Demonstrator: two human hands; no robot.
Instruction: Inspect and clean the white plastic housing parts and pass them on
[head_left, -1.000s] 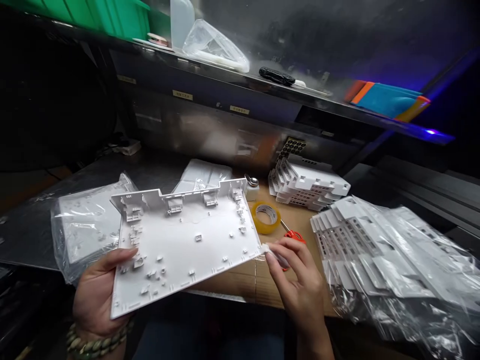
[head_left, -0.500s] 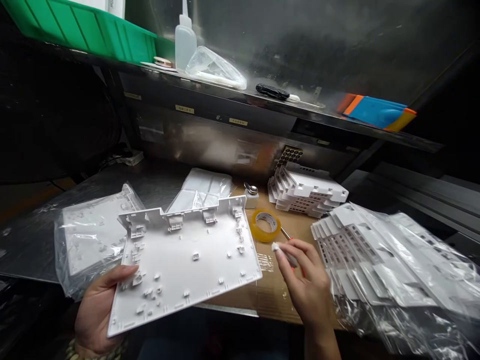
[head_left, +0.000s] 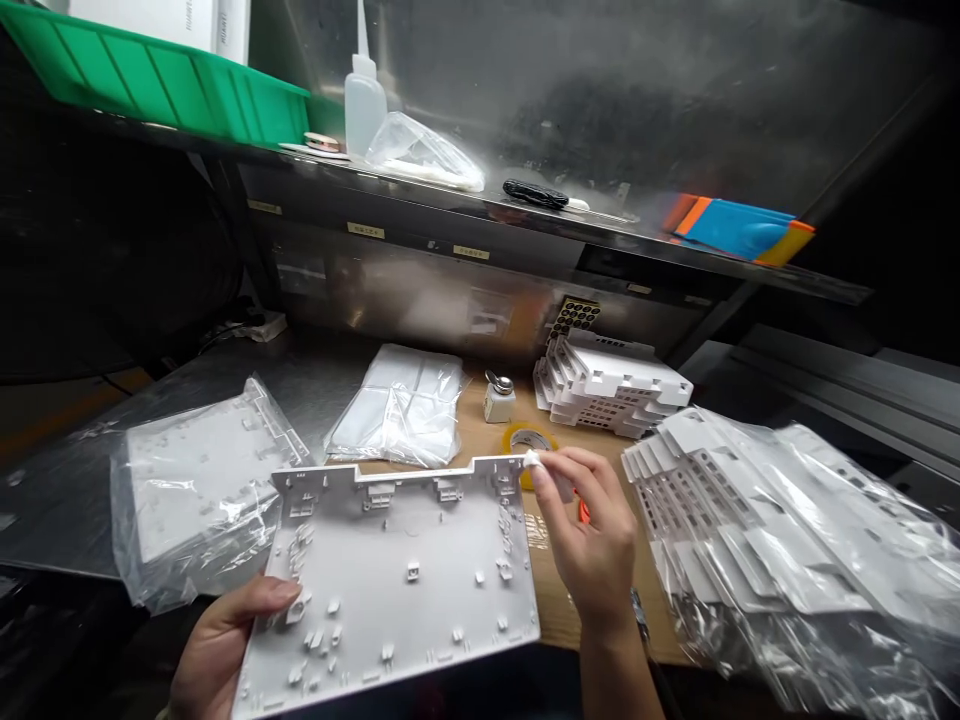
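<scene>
My left hand [head_left: 217,640] grips a white plastic cover [head_left: 442,545] by its left edge, thumb on the inner face. That face has small clips and posts and is tilted toward me. Between thumb and fingertips my right hand [head_left: 596,530] pinches a small white wad [head_left: 532,459], perhaps cloth. It sits at the cover's upper right corner; whether it touches I cannot tell. Behind this hand lies a roll of yellow tape [head_left: 529,436], partly hidden. Something orange-red [head_left: 583,510] shows beside the fingers, and I cannot make out what it is.
A bagged white cover [head_left: 187,480] lies at left, a stack of plastic bags [head_left: 409,400] behind. A small pump bottle [head_left: 500,398] stands near stacked white covers [head_left: 615,385]. More bagged covers [head_left: 750,510] fill the right. Overhead, a shelf [head_left: 420,200] holds a green bin [head_left: 165,85] and squeeze bottle [head_left: 365,105].
The cover has moved right and down, its far edge now roughly level. My right hand has come up and left with the white wad to the cover's corner.
</scene>
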